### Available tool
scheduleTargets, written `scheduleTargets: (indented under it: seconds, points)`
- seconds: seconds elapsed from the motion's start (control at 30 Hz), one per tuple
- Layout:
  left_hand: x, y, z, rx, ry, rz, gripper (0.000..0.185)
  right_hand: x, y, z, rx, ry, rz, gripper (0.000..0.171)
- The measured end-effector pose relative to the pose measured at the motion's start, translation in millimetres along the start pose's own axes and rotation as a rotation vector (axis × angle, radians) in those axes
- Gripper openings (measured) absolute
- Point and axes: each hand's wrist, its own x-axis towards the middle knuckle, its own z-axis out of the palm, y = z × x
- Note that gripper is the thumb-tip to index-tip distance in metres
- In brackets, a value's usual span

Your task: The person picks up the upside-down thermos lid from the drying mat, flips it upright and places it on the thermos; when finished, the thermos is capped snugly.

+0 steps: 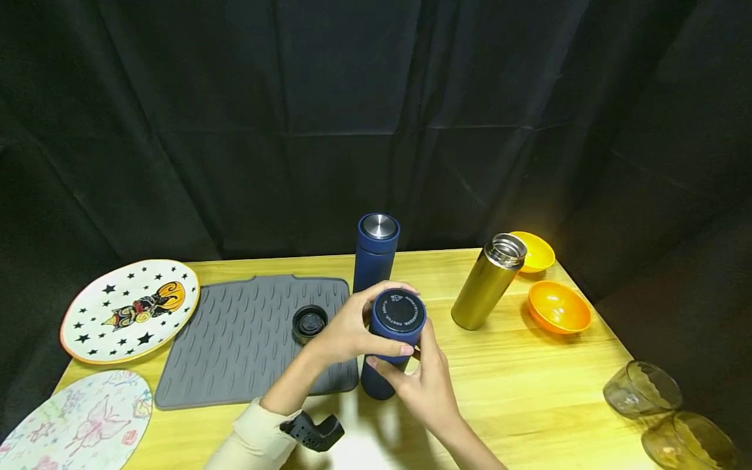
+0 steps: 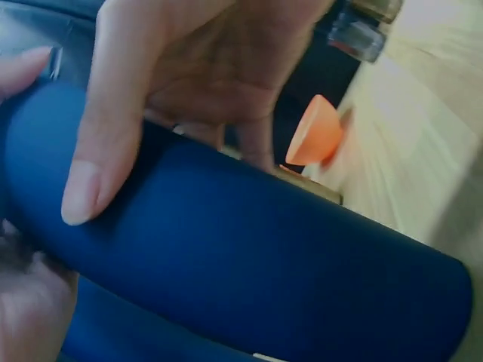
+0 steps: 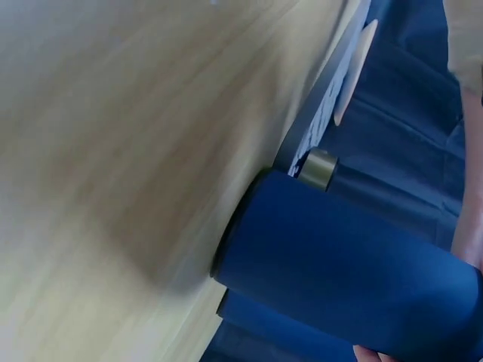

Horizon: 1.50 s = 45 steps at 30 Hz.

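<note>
My right hand (image 1: 425,385) grips lower body of blue flask (image 1: 392,339), upright on surface just right of grey mat (image 1: 252,339); left hand (image 1: 352,329) wraps top. I'd brace base firmly, avoid tipping

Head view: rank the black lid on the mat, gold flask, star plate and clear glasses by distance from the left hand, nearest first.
1. Black lid, on the grey mat, just left of the left hand.
2. Gold flask, to the right, past the blue bottle the hand grips.
3. Star plate, at the table's far left edge.
4. Clear glasses, at the near right corner.
</note>
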Motion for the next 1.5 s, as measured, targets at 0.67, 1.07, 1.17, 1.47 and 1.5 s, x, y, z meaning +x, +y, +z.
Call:
scheduleTargets:
  seconds: [0.67,1.07,1.17,1.47,1.5]
  points:
    - [-78.2,-22.1,-52.0,0.216,0.592,-0.375,0.06,104,56,-16,-0.058,0.224,0.15,0.077]
    - [-84.6,-54.7,-70.6,0.514,0.527,-0.533,0.082,113,56,-14,-0.075,0.193,0.205,0.078]
    - [-83.6,-63.9,-70.9,0.555,0.497,-0.543,0.086,110,55,-13,-0.087,0.18,0.206,0.081]
    - [-80.6,-77.2,-66.3,0.759,0.479,-0.47,0.078,82,42,-14,-0.036,0.106,0.27,0.106]
    - [-80.7,-77.3,-66.0,0.766,0.489,-0.462,0.076,79,40,-15,-0.03,0.104,0.278,0.106]
